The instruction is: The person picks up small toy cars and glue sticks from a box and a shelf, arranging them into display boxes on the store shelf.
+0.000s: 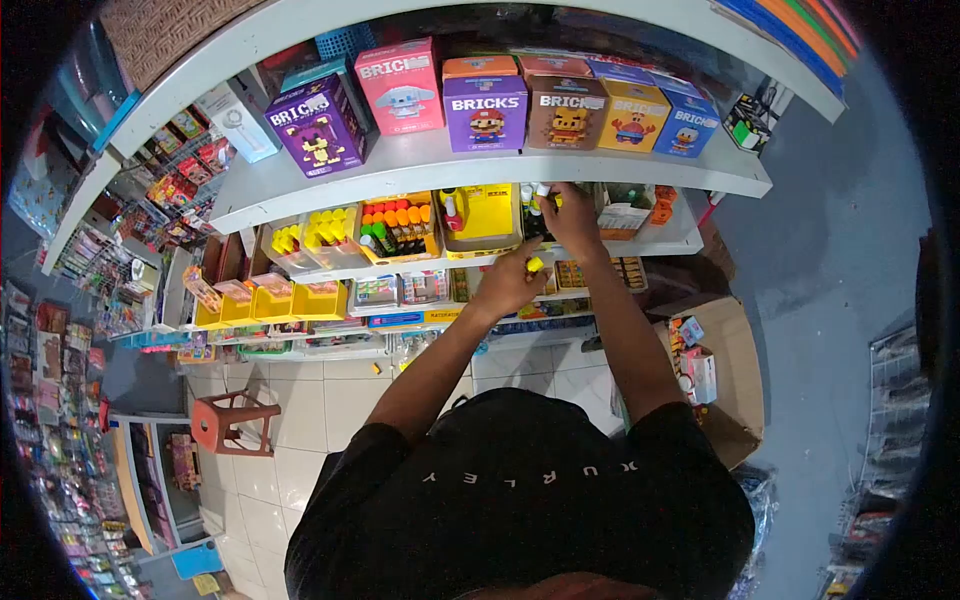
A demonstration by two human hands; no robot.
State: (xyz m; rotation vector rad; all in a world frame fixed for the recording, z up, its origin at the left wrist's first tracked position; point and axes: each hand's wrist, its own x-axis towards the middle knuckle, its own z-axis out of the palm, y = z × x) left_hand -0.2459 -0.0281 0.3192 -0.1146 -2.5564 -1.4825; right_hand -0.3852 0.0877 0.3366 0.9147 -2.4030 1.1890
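Observation:
My left hand (pixel 508 284) is at the front edge of the middle shelf, closed around a marker with a yellow end (pixel 535 265). Farther in and to the right, my right hand (pixel 568 215) reaches into a compartment of dark markers with white and yellow ends (pixel 533 222); its fingers are closed at a light-capped marker (pixel 542 190). Just left of that compartment stands a mostly bare yellow box (pixel 488 212) with a red and yellow item (pixel 453 213) inside. Orange-capped markers (pixel 398 215) and yellow-capped markers (pixel 327 228) fill boxes farther left.
Above the hands, a shelf (pixel 480 168) carries several BRICKS boxes (pixel 486 112). Yellow bins (pixel 273 301) stand on the lower shelf. A cardboard box with goods (pixel 735 385) is at right, and a red stool (pixel 232 425) stands at left.

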